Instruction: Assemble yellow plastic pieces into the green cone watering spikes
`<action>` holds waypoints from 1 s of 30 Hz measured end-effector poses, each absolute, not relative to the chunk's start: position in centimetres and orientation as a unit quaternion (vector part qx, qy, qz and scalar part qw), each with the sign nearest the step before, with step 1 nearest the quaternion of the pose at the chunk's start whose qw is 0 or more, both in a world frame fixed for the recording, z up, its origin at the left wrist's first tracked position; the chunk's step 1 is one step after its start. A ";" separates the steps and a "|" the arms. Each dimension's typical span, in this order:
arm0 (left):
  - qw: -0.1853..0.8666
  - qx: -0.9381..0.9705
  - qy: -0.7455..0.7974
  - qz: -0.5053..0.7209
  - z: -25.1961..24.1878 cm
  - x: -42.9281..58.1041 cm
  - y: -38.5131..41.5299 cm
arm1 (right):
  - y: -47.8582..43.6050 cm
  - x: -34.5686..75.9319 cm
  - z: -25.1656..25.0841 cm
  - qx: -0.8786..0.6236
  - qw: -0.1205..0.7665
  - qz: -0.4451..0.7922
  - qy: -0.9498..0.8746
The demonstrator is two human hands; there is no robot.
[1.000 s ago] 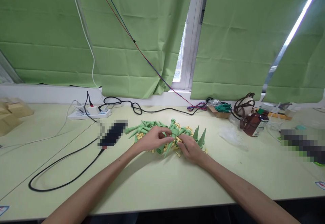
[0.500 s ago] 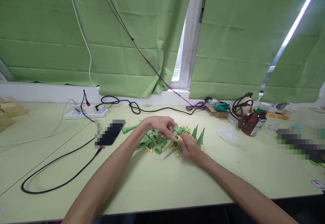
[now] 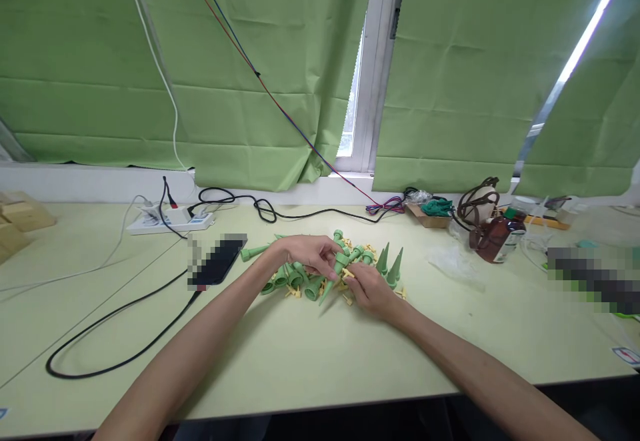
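Note:
My left hand (image 3: 313, 254) is closed around a green plastic watering spike (image 3: 340, 265), its pointed end slanting down to the left. Close beside it, my right hand (image 3: 371, 289) pinches a small yellow valve piece (image 3: 348, 273) near the wide end of the spike. Whether the two parts touch is too small to tell. Under and around both hands lies a loose pile of green spikes (image 3: 313, 287) mixed with small yellow pieces (image 3: 295, 291). Two spikes (image 3: 395, 267) stand point-up just right of my right hand.
A phone (image 3: 223, 259) with a black cable lies left of the pile, and a power strip (image 3: 173, 222) sits behind it. At the back right are a small cardboard box (image 3: 429, 217), a brown bottle (image 3: 501, 239) and a clear plastic bag (image 3: 457, 269). The table's front edge runs below my forearms.
The held spike has shifted a little left and down with my left hand. My right hand has moved slightly left, staying close to it. The camera view has shifted slightly.

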State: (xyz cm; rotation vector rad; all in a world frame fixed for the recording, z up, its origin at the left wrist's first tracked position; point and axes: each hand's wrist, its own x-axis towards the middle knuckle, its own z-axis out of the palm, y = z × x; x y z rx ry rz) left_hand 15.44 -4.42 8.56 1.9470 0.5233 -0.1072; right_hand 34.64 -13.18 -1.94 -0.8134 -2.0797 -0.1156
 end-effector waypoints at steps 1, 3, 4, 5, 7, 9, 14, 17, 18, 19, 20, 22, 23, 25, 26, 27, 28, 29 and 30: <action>0.531 0.818 0.217 -0.042 8.6 15.5 -4.5 | -13.2 34.7 -1.9 -0.328 0.437 -0.047 -0.836; 0.528 0.820 0.217 -0.035 8.7 15.5 -4.6 | -13.2 34.7 -1.9 -0.327 0.439 -0.049 -0.835; 0.525 0.822 0.220 -0.030 8.8 15.6 -4.7 | -13.2 34.7 -1.9 -0.325 0.441 -0.049 -0.835; 0.520 0.824 0.225 -0.024 8.8 15.6 -4.8 | -13.2 34.7 -1.9 -0.324 0.442 -0.049 -0.835; 0.510 0.828 0.231 -0.014 8.8 15.7 -5.2 | -13.2 34.8 -1.8 -0.326 0.443 -0.047 -0.834; 0.507 0.829 0.234 -0.009 8.7 15.7 -5.5 | -13.1 34.8 -1.9 -0.327 0.442 -0.046 -0.834; 0.516 0.816 0.261 0.012 8.3 15.6 -6.3 | -12.9 34.8 -1.9 -0.323 0.453 -0.050 -0.829; 0.504 0.819 0.272 0.027 8.1 15.6 -6.8 | -12.9 34.8 -2.0 -0.326 0.469 -0.051 -0.819; 0.503 0.820 0.272 0.035 8.1 15.6 -6.9 | -12.9 34.7 -1.9 -0.329 0.473 -0.051 -0.815; 0.503 0.820 0.270 0.043 8.0 15.6 -7.1 | -13.0 34.7 -1.9 -0.334 0.476 -0.052 -0.812; 0.503 0.820 0.269 0.052 7.9 15.7 -7.2 | -13.0 34.7 -1.9 -0.340 0.477 -0.052 -0.809; 0.499 0.822 0.265 0.071 7.7 15.9 -7.5 | -13.0 34.6 -1.8 -0.349 0.480 -0.059 -0.802; 0.496 0.824 0.262 0.080 7.6 16.0 -7.6 | -13.1 34.6 -1.8 -0.351 0.484 -0.065 -0.799; 0.488 0.830 0.253 0.096 7.4 16.1 -7.8 | -13.0 34.5 -1.7 -0.351 0.497 -0.080 -0.790; 0.486 0.832 0.248 0.104 7.3 16.2 -7.9 | -13.0 34.5 -1.7 -0.351 0.505 -0.086 -0.784; 0.483 0.833 0.245 0.113 7.1 16.3 -8.1 | -13.0 34.5 -1.7 -0.353 0.512 -0.090 -0.778; 0.478 0.835 0.244 0.123 7.0 16.4 -8.2 | -13.0 34.4 -1.6 -0.356 0.518 -0.093 -0.772; 0.471 0.837 0.245 0.135 6.9 16.5 -8.4 | -12.9 34.4 -1.6 -0.359 0.523 -0.096 -0.767; 0.463 0.838 0.246 0.148 6.7 16.5 -8.5 | -12.9 34.4 -1.6 -0.362 0.527 -0.101 -0.762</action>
